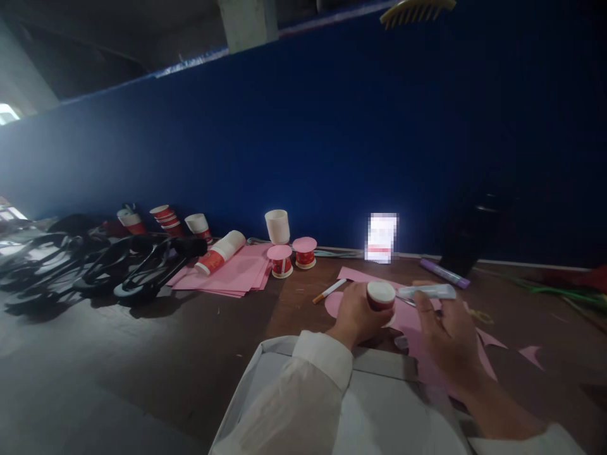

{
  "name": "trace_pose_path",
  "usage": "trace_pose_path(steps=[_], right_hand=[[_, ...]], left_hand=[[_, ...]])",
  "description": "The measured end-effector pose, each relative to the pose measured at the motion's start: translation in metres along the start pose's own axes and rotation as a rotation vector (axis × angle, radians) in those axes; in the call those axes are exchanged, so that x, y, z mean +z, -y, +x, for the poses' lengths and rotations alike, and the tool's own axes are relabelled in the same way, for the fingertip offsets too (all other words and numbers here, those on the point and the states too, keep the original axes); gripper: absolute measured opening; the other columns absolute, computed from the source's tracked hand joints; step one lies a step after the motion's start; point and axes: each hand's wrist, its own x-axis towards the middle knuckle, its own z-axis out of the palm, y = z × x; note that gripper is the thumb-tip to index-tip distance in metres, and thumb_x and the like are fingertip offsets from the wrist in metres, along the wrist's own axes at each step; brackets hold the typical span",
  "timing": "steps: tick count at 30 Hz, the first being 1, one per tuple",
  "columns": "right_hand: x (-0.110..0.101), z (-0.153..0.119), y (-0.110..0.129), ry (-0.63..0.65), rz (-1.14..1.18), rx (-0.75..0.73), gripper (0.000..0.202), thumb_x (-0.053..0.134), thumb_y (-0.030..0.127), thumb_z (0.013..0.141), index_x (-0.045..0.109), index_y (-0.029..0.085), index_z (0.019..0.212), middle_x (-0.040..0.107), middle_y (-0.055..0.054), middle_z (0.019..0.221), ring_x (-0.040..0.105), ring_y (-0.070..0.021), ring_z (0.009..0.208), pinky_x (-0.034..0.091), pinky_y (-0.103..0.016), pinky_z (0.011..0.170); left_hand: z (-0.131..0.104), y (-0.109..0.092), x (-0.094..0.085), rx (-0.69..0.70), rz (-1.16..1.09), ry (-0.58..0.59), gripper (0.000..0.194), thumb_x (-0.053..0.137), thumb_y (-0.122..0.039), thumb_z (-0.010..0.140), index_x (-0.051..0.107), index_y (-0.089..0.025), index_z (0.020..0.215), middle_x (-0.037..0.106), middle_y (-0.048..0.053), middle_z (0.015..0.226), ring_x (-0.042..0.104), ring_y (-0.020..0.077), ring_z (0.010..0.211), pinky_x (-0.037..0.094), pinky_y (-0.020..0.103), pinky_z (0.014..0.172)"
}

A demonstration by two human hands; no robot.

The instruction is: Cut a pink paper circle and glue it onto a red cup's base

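My left hand (355,314) is closed around a short red paper cup (380,292), its white round end facing up. In my right hand (446,328) is a pale, translucent glue tube (434,291), held nearly level with its narrow tip close to the cup's rim. I cannot tell whether the tip touches the cup. Beside my left hand lies a pink paper circle (333,304). Cut pink paper (420,338) spreads beneath both hands. Two small red spools with pink round tops (304,245) (279,253) stand further back.
Pink sheets (237,275) lie to the left, with red-and-white cups (222,251) on and behind them. Black objects with loops (142,272) crowd the far left. A purple tube (444,273), a blurred bright screen (382,237) and pink scraps (533,356) lie or stand near the blue wall (303,139).
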Motion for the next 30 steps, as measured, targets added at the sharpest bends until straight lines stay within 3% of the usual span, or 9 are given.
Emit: trace_pose_path(steps=[7,16,21,26,30], right_hand=[[0.011,-0.004,-0.018,0.146,-0.034,-0.124,0.027,0.051,0.045,0.099,0.065,0.023,0.095,0.069,-0.007,0.092,0.064,-0.0273,0.089,0.048,-0.043,0.083],[0.009,-0.001,-0.020,0.023,-0.118,-0.014,0.031,0.050,0.050,0.098,0.064,0.022,0.096,0.069,-0.009,0.091,0.064,-0.0289,0.086,0.046,-0.042,0.077],[0.010,-0.003,-0.020,0.103,-0.061,-0.115,0.028,0.051,0.047,0.099,0.064,0.023,0.094,0.069,-0.007,0.091,0.064,-0.0274,0.085,0.046,-0.041,0.077],[0.012,-0.004,-0.016,0.165,-0.038,-0.100,0.029,0.051,0.047,0.099,0.062,0.024,0.088,0.066,-0.006,0.083,0.062,-0.0256,0.079,0.045,-0.039,0.074],[0.009,-0.005,-0.007,0.073,0.014,-0.007,0.029,0.050,0.048,0.098,0.062,0.024,0.087,0.066,-0.006,0.083,0.062,-0.0246,0.079,0.046,-0.039,0.074]], left_hand=[[-0.001,0.003,0.001,0.036,0.026,0.023,0.025,0.078,-0.033,0.072,0.073,-0.021,0.093,0.075,0.006,0.101,0.066,0.0266,0.099,0.051,0.038,0.090],[-0.001,0.009,0.005,0.054,-0.007,-0.004,0.028,0.082,-0.036,0.072,0.072,-0.019,0.092,0.074,0.007,0.102,0.064,0.0264,0.098,0.050,0.038,0.089],[0.000,0.009,0.006,0.070,0.006,-0.006,0.023,0.080,-0.034,0.072,0.072,-0.021,0.089,0.075,0.007,0.096,0.065,0.0253,0.093,0.050,0.037,0.086],[0.000,0.003,0.002,0.054,0.026,0.028,0.014,0.077,-0.030,0.072,0.070,-0.021,0.080,0.075,0.006,0.089,0.065,0.0248,0.088,0.050,0.035,0.082],[0.001,0.000,-0.001,0.007,-0.001,0.017,0.021,0.079,-0.035,0.071,0.072,-0.021,0.084,0.076,0.008,0.093,0.066,0.0263,0.092,0.052,0.036,0.084]])
